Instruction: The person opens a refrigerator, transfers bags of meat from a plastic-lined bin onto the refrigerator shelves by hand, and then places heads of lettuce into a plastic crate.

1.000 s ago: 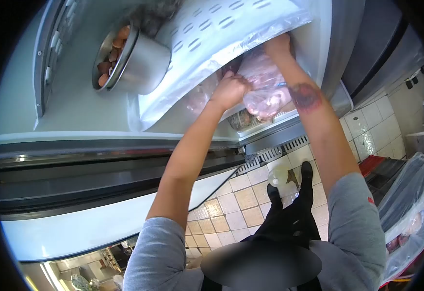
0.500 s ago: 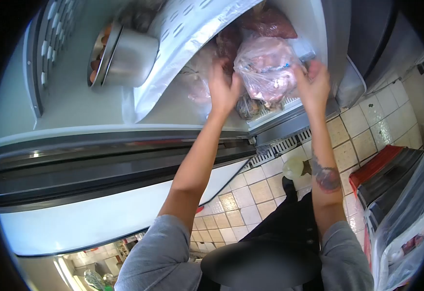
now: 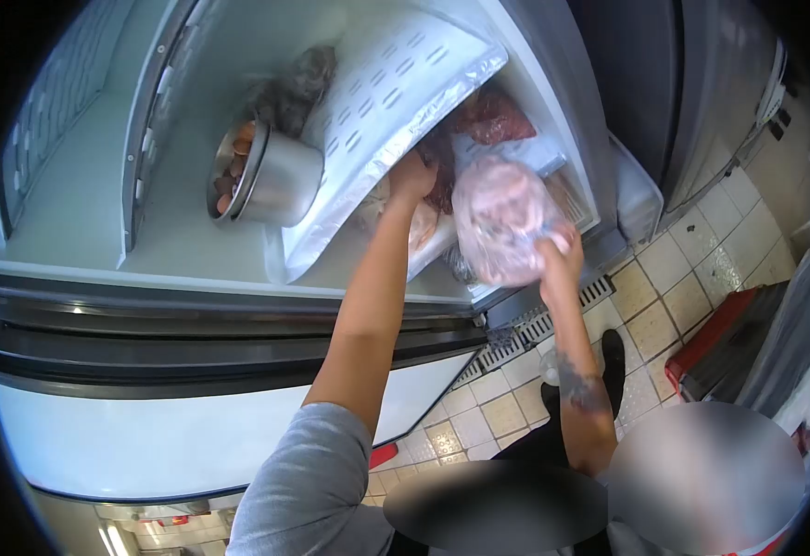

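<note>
My right hand [image 3: 558, 252] is closed on the gathered side of a clear plastic bag of pale pink meat [image 3: 507, 215], which is blurred by motion and held at the refrigerator's front edge. My left hand [image 3: 412, 176] reaches under the front lip of a perforated white shelf [image 3: 382, 83], against a bag of dark red meat [image 3: 440, 181]. Its fingers are mostly hidden there. Just below that hand lies another bag of pale meat [image 3: 422, 227]. Farther back sits a bag of red meat [image 3: 496, 116].
A metal pot [image 3: 284, 181] lies tilted inside the refrigerator, with brown eggs [image 3: 236, 167] at its mouth. Plastic-wrapped items [image 3: 312, 74] sit behind it. The open white door [image 3: 192, 435] extends at the lower left. A red-edged dark crate [image 3: 729, 343] stands on the tiled floor at right.
My right hand has drawn the bag of pale meat nearer and now grips its side. My left hand has moved off that bag toward the dark red meat. The view has shifted.
</note>
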`<action>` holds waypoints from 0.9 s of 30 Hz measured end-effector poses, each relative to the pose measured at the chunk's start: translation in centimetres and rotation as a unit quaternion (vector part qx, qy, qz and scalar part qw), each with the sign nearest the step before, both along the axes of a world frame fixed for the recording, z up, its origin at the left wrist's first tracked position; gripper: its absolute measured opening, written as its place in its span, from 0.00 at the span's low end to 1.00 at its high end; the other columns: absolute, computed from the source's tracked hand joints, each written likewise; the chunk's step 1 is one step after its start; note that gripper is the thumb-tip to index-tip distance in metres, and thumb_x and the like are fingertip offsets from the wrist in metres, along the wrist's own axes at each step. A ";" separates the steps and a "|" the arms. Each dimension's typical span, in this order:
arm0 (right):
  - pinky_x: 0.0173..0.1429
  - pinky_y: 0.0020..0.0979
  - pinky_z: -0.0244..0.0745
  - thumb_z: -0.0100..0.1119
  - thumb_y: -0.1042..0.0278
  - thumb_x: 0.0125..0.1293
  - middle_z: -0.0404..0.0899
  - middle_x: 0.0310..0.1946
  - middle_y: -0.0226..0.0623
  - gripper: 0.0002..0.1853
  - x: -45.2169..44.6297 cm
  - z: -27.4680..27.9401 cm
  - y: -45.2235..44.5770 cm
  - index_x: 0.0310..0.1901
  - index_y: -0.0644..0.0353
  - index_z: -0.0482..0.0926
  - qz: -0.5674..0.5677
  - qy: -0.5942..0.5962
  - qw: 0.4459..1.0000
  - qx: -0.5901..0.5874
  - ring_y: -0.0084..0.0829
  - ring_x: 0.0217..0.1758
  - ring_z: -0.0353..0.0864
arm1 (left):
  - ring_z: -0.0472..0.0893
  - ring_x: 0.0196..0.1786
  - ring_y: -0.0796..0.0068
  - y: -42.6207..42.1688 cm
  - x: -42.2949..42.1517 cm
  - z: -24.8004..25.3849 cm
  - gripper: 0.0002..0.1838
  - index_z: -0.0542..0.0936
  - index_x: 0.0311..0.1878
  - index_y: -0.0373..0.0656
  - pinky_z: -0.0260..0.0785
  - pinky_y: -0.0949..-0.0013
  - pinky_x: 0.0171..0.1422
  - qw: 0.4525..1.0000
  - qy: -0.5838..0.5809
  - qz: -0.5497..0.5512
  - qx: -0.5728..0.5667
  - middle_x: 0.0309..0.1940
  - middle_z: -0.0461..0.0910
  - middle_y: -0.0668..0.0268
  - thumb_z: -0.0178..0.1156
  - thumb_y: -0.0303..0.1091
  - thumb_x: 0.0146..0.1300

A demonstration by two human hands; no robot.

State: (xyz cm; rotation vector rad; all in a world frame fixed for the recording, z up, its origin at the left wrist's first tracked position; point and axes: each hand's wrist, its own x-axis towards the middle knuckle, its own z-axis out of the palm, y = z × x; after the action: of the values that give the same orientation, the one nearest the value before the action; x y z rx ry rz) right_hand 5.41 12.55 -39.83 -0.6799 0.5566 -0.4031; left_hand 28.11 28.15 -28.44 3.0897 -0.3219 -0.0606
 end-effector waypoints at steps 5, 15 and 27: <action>0.55 0.33 0.73 0.59 0.80 0.49 0.73 0.48 0.38 0.28 -8.6 -3.3 -4.9 0.56 0.62 0.69 0.077 -0.054 0.995 0.046 0.32 0.52 0.74 | 0.64 0.64 0.41 -1.8 -3.9 -2.9 0.39 0.60 0.67 0.36 0.56 0.47 0.68 0.979 -0.202 0.004 0.000 0.63 0.63 0.43 0.60 0.43 0.54; 0.58 0.38 0.74 0.54 0.67 0.51 0.70 0.57 0.42 0.35 -17.0 -6.3 -11.1 0.64 0.57 0.60 0.117 -0.035 0.987 0.109 0.39 0.58 0.73 | 0.48 0.73 0.43 -8.6 -3.8 -8.3 0.37 0.58 0.70 0.41 0.38 0.23 0.66 0.965 -0.244 -0.015 0.096 0.69 0.53 0.48 0.48 0.53 0.62; 0.63 0.42 0.70 0.58 0.65 0.49 0.70 0.57 0.42 0.37 -19.5 1.9 -13.1 0.64 0.55 0.61 0.076 -0.119 0.986 0.089 0.42 0.60 0.71 | 0.44 0.75 0.42 -2.9 -6.5 -4.9 0.41 0.56 0.71 0.39 0.37 0.39 0.74 0.990 -0.081 -0.113 -0.026 0.71 0.48 0.42 0.53 0.54 0.62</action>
State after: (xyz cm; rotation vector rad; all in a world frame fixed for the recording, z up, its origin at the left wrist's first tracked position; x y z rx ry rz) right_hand -14.12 -0.54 -37.90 -0.4899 0.3059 -0.2822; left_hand 21.57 25.30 -33.35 2.9973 -0.6658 0.1903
